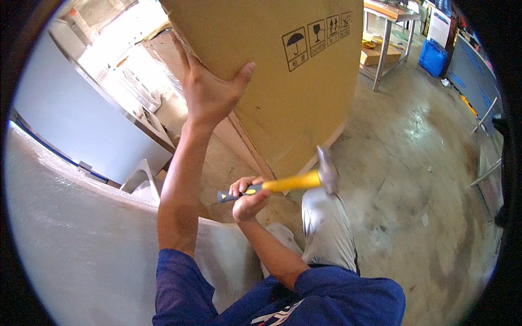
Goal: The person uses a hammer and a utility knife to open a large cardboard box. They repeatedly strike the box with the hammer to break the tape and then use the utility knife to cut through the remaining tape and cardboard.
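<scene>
A tall cardboard box (310,103), brown with black handling symbols, stands in front of me. My left hand (212,95) grips its left edge near the top, thumb spread on the front face and fingers along the side, their tips partly hidden. Low in front of the box, my right hand (250,198) is closed round the dark grip of a hammer (293,182). Its yellow handle points right, and the metal head is slightly blurred, above my knee.
Beside my left arm stands a large pale panel-sided unit (87,114). Plastic-wrapped sheeting (109,250) covers a surface at lower left. Across the concrete floor (402,163) are a metal-legged table (383,49), a blue case (433,57) and a dark panel (473,76) at right.
</scene>
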Demonstrator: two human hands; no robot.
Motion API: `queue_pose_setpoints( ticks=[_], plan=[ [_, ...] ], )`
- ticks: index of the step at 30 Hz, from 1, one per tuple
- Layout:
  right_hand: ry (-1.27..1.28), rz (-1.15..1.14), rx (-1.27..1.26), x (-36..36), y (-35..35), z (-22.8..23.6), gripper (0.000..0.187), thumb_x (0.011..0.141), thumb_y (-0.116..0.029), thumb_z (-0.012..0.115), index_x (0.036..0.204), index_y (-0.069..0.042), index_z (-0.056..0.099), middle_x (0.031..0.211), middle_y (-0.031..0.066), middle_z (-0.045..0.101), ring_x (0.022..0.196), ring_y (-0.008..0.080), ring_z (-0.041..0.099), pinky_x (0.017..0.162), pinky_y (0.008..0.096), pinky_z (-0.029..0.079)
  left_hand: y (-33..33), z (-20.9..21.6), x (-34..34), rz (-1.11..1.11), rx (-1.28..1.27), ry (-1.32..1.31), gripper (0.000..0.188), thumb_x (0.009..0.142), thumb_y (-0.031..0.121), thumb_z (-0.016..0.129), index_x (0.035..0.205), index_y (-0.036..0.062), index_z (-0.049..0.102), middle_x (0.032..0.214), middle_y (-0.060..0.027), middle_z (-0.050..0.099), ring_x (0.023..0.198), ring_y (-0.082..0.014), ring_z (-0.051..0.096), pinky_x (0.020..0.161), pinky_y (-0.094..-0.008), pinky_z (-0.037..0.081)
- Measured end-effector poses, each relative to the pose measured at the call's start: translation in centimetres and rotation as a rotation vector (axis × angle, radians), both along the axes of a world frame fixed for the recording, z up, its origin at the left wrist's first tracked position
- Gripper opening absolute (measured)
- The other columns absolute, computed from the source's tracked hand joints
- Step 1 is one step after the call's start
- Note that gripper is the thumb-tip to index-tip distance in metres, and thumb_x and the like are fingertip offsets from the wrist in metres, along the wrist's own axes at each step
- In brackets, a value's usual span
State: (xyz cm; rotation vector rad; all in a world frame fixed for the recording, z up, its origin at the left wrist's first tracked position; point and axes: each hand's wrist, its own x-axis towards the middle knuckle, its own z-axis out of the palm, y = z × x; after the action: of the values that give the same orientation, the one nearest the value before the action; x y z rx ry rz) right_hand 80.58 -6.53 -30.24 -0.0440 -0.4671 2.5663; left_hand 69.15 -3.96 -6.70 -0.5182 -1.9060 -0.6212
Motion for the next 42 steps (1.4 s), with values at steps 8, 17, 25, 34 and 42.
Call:
queue_pose_setpoints(
  ticks=[8, 17, 25, 34, 42],
  plan=[
    [-0.141, 0.244, 0.154, 0.3, 0.7, 0.6, 0.064, 0.092, -0.077, 0.040, 0.089, -0.013, 0.040, 0.062, 0.0023, 0.042, 0.046, 0.0142, 0.041, 0.042, 0.0304, 0.038, -0.2, -0.3, 0.2, -0.015, 0.032, -0.024, 0.084, 0.069, 0.033, 0.089, 0.133, -0.0008, 0.046, 0.124, -0.0211, 0.058, 0.113, -0.0354, 0.061, 0.098, -0.0432, 0.049],
    [-0.142, 0.354, 0.144, 0.8, 0.6, 1.5, 0.061, 0.093, -0.072, 0.043, 0.090, -0.011, 0.039, 0.060, 0.0033, 0.042, 0.045, 0.0134, 0.043, 0.041, 0.0292, 0.038, -0.9, -0.5, -0.5, -0.005, 0.017, -0.013, 0.083, 0.069, 0.034, 0.089, 0.132, -0.0009, 0.046, 0.123, -0.0209, 0.060, 0.111, -0.0343, 0.062, 0.097, -0.0420, 0.050],
    [-0.166, 0.303, 0.275, 0.1, -0.6, -0.3, 0.061, 0.093, -0.072, 0.043, 0.090, -0.012, 0.041, 0.061, 0.0041, 0.043, 0.045, 0.0140, 0.043, 0.044, 0.0291, 0.039, -0.5, 0.0, 0.0, -0.033, -0.005, -0.117, 0.101, 0.068, 0.034, 0.088, 0.143, -0.0045, 0.031, 0.139, -0.0285, 0.045, 0.117, -0.0389, 0.059, 0.100, -0.0418, 0.049],
    [-0.065, 0.000, 0.104, -0.3, -1.0, 1.3, 0.061, 0.093, -0.074, 0.040, 0.091, -0.013, 0.043, 0.064, 0.0037, 0.043, 0.050, 0.0137, 0.043, 0.046, 0.0297, 0.040, -0.4, -0.5, -0.3, -0.007, 0.023, -0.035, 0.084, 0.068, 0.033, 0.089, 0.132, -0.0009, 0.046, 0.121, -0.0201, 0.063, 0.110, -0.0321, 0.063, 0.096, -0.0407, 0.050],
    [0.096, -0.120, 0.031, -0.3, -1.3, 2.4, 0.058, 0.092, -0.070, 0.048, 0.094, -0.012, 0.043, 0.067, 0.0064, 0.047, 0.048, 0.0160, 0.045, 0.047, 0.0319, 0.041, -0.5, -0.3, 0.2, 0.007, 0.043, -0.083, 0.088, 0.068, 0.034, 0.090, 0.134, -0.0032, 0.044, 0.122, -0.0212, 0.062, 0.110, -0.0334, 0.063, 0.097, -0.0408, 0.050]
  ],
)
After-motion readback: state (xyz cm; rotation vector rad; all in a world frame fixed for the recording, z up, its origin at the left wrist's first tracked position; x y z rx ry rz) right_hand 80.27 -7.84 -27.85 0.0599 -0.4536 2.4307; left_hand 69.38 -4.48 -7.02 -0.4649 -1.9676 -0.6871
